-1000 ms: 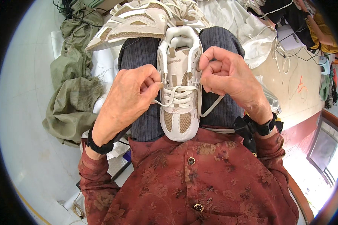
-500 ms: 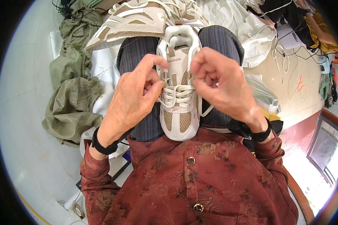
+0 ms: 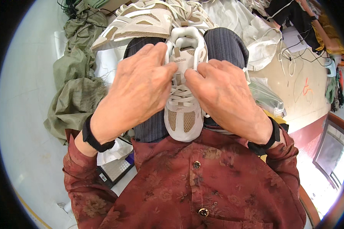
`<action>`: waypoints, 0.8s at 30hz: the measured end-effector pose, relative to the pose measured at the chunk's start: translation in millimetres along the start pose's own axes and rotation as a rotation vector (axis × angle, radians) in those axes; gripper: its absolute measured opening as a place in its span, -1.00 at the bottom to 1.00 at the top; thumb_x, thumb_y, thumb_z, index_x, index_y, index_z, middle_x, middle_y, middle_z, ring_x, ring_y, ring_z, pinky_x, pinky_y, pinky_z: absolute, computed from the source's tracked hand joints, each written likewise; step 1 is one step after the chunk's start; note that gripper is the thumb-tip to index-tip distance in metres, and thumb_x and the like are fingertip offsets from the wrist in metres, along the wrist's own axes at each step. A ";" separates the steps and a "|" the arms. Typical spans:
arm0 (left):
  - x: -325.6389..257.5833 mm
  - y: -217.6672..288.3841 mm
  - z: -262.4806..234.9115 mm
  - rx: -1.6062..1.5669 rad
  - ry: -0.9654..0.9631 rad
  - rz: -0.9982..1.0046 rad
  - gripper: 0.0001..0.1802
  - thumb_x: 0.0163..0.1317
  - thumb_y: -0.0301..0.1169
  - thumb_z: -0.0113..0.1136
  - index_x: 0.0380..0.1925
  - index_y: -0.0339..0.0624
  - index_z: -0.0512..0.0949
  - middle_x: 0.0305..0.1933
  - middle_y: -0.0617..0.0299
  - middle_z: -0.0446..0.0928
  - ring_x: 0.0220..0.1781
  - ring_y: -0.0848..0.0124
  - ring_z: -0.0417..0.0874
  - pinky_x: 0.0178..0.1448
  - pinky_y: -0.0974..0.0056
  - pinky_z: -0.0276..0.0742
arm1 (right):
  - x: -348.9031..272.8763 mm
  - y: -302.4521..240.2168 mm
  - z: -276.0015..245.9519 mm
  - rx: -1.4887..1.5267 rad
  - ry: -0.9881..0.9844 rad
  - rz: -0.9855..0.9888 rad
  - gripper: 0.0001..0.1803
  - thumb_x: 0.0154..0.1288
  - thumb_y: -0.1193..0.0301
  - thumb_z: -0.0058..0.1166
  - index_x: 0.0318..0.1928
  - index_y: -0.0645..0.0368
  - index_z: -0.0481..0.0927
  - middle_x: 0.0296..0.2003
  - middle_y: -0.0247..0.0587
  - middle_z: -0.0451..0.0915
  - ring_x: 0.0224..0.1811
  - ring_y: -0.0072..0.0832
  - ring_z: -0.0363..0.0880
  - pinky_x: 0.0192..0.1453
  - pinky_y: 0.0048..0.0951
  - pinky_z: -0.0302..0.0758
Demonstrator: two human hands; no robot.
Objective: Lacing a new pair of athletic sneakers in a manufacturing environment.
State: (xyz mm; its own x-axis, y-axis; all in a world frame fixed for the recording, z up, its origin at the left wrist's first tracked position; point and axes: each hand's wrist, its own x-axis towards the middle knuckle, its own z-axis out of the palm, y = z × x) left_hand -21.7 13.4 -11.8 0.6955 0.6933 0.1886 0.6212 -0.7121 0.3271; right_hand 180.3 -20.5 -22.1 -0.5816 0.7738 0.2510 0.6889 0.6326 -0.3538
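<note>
A beige and white sneaker (image 3: pixel 184 131) rests between my knees, its toe toward me and its heel opening away. White laces (image 3: pixel 181 95) cross over its tongue (image 3: pixel 178 63). My left hand (image 3: pixel 135 84) is closed at the left side of the upper lacing, knuckles up. Opposite it, my right hand (image 3: pixel 227 89) is closed at the right side, with the thumb and index finger over the lacing edge. The fingertips of both hands are hidden, so what they pinch does not show. Beyond my knees lie more sneakers (image 3: pixel 141 23) of the same kind, heaped together.
Crumpled green sacking (image 3: pixel 72 99) lies on the floor at left. White plastic sheeting (image 3: pixel 256 34) spreads at the far right, near thin cables (image 3: pixel 290 57). A clear plastic bag (image 3: pixel 267 95) sits beside my right forearm. Dark trousers cover my knees (image 3: pixel 227 45).
Both hands have come in closer over the upper lacing and turned knuckles up. The left hand has moved up and covers the sneaker's left side. The sneaker has hardly moved.
</note>
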 end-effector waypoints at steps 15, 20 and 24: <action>7.1 -6.8 10.9 -0.106 -0.273 -0.215 -0.85 0.06 -0.42 0.27 -0.50 -0.31 0.57 -0.51 -0.07 0.54 -0.32 -0.05 0.62 -0.22 -0.02 0.49 | 35.3 0.7 -7.0 0.046 -0.205 0.020 -0.93 0.02 0.62 0.07 -0.42 0.36 0.58 -0.48 0.13 0.57 -0.36 0.07 0.61 -0.28 -0.07 0.53; -7.6 -5.3 19.2 -0.132 -0.087 -0.226 -0.84 0.09 -0.43 0.30 -0.48 -0.33 0.57 -0.43 -0.04 0.56 -0.28 -0.04 0.61 -0.18 -0.01 0.51 | 44.1 -2.6 -9.1 -0.033 -0.278 -0.034 -0.93 0.04 0.57 0.10 -0.44 0.32 0.62 -0.47 0.11 0.61 -0.35 0.02 0.66 -0.31 -0.12 0.55; -9.6 -1.2 26.5 -0.217 0.054 -0.253 -0.86 0.11 -0.47 0.30 -0.46 -0.35 0.58 -0.31 0.03 0.52 -0.27 0.00 0.60 -0.17 0.01 0.50 | 45.9 1.0 -4.2 -0.049 -0.239 -0.105 -0.91 0.06 0.54 0.11 -0.43 0.28 0.65 -0.44 0.07 0.64 -0.31 -0.04 0.68 -0.28 -0.14 0.56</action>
State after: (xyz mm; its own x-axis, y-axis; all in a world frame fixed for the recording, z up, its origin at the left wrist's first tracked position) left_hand -19.6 4.7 -38.5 0.5053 0.8541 0.1232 0.6763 -0.4807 0.5582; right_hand 156.1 15.8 -7.2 -0.7328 0.6776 0.0622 0.6360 0.7144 -0.2917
